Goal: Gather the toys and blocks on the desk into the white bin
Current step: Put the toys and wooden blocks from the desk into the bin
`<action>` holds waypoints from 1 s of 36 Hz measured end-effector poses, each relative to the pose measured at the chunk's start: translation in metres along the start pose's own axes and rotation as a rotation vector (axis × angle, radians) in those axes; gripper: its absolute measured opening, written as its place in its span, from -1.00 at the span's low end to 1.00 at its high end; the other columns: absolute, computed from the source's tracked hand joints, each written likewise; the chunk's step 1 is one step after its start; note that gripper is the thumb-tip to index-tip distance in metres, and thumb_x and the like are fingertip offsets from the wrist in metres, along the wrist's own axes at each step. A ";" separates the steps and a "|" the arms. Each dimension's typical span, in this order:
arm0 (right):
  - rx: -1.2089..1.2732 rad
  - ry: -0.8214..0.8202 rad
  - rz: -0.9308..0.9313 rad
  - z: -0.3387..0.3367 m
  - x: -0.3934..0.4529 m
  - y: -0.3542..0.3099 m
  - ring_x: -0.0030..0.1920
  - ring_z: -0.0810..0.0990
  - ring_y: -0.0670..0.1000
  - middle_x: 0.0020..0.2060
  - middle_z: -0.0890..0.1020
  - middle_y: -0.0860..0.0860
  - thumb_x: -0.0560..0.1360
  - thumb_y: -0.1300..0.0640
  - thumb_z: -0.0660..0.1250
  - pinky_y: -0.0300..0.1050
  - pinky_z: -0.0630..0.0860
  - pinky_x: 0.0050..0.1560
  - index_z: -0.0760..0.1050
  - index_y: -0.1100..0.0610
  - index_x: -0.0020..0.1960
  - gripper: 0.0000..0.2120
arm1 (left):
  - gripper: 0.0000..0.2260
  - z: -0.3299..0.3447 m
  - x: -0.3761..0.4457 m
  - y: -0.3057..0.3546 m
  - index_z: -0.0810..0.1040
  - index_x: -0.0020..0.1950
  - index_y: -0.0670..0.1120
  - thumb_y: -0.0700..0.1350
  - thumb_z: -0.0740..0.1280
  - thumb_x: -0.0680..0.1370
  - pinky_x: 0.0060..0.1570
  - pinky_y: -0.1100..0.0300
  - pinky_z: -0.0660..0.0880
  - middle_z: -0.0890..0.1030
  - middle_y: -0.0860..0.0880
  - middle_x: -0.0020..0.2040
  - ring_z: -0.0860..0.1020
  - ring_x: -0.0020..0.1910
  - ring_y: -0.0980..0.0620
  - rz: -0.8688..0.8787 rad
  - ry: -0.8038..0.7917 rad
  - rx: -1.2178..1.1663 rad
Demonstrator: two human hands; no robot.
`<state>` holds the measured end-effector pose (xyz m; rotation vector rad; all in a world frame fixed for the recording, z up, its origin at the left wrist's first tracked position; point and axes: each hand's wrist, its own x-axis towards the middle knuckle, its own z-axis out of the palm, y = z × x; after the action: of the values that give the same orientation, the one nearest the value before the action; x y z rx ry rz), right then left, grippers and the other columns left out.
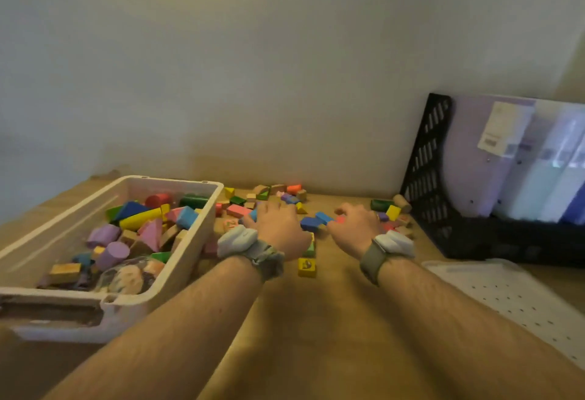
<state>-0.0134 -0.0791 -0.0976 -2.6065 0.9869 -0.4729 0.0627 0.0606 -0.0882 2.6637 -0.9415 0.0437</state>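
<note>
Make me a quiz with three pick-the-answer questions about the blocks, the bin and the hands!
1. Where is the white bin?
A. To the left of both hands
B. Behind the black rack
C. On the floor

2. What colour is the picture block lying nearest the person, just behind the left hand?
A. Purple
B. Yellow
C. Black

3. How is the clean-up going?
A. Every block is in the bin
B. The bin holds nothing
C. Some blocks are in the bin, many lie on the desk

Answers:
1. A: the bin sits at the desk's left side, and both the left hand and the right hand are to its right.
2. B: its top face is yellow with a small dark picture.
3. C: the bin holds blocks such as a long yellow cylinder, while blocks are scattered around the hands.
</note>
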 end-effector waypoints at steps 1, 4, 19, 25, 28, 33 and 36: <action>-0.039 -0.009 0.032 -0.001 -0.001 0.011 0.19 0.48 0.22 0.19 0.56 0.12 0.35 -0.21 0.19 -0.03 0.42 0.10 0.53 -0.02 0.19 -0.51 | -0.37 0.014 0.002 -0.001 0.24 0.46 0.10 0.24 0.24 0.42 0.32 -0.29 0.01 0.14 -0.09 0.52 0.02 0.49 -0.17 -0.014 -0.045 0.023; -0.150 -0.029 0.119 -0.003 -0.001 0.045 0.31 0.38 0.21 0.30 0.48 0.11 0.39 -0.27 0.27 0.00 0.33 0.24 0.46 -0.03 0.28 -0.47 | -0.11 0.047 0.008 -0.003 -0.01 0.52 0.22 0.46 0.21 0.27 0.30 -0.42 -0.15 -0.12 -0.07 0.57 -0.19 0.51 -0.22 0.003 -0.140 0.070; -0.317 0.044 0.163 -0.007 0.073 0.110 0.32 0.35 0.21 0.36 0.39 0.11 0.49 -0.20 0.19 0.08 0.31 0.29 0.41 0.03 0.35 -0.49 | -0.11 0.093 0.046 0.029 -0.17 0.50 0.30 0.53 0.11 0.28 0.36 -0.37 -0.16 -0.25 0.01 0.56 -0.28 0.51 -0.17 0.077 -0.186 0.075; -0.411 -0.023 0.087 -0.008 0.120 0.124 0.41 0.26 0.23 0.41 0.33 0.15 0.48 -0.28 0.18 0.08 0.24 0.37 0.32 0.00 0.43 -0.39 | -0.16 0.092 0.051 0.026 -0.08 0.49 0.32 0.49 0.15 0.29 0.38 -0.28 -0.09 -0.02 0.04 0.56 -0.07 0.52 -0.14 0.073 -0.148 0.016; -0.403 -0.089 0.115 -0.001 0.138 0.130 0.49 0.10 0.26 0.51 0.16 0.19 0.50 -0.28 0.16 0.15 0.16 0.45 0.19 -0.04 0.51 -0.35 | -0.27 0.090 0.051 0.026 0.03 0.44 0.31 0.43 0.19 0.34 0.36 -0.25 0.04 0.15 0.01 0.49 0.09 0.47 -0.14 0.088 -0.084 0.006; -0.368 -0.128 0.158 0.004 0.157 0.138 0.48 0.09 0.30 0.51 0.12 0.20 0.44 -0.33 0.21 0.16 0.16 0.45 0.16 -0.08 0.52 -0.28 | -0.53 0.086 0.055 0.024 0.21 0.26 0.26 0.28 0.25 0.40 0.17 -0.11 0.29 0.40 -0.01 0.24 0.29 0.26 -0.11 0.040 0.020 -0.026; -0.382 -0.151 0.168 0.010 0.165 0.145 0.42 0.18 0.31 0.45 0.24 0.20 0.43 -0.39 0.17 0.14 0.25 0.39 0.20 -0.07 0.51 -0.26 | -0.65 0.086 0.056 0.025 0.26 0.13 0.22 0.24 0.26 0.41 0.09 -0.07 0.30 0.40 -0.01 0.16 0.30 0.19 -0.10 0.024 0.060 -0.047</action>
<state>0.0237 -0.2928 -0.1327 -2.7975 1.3402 -0.0455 0.0847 -0.0179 -0.1555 2.5936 -0.9437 0.1054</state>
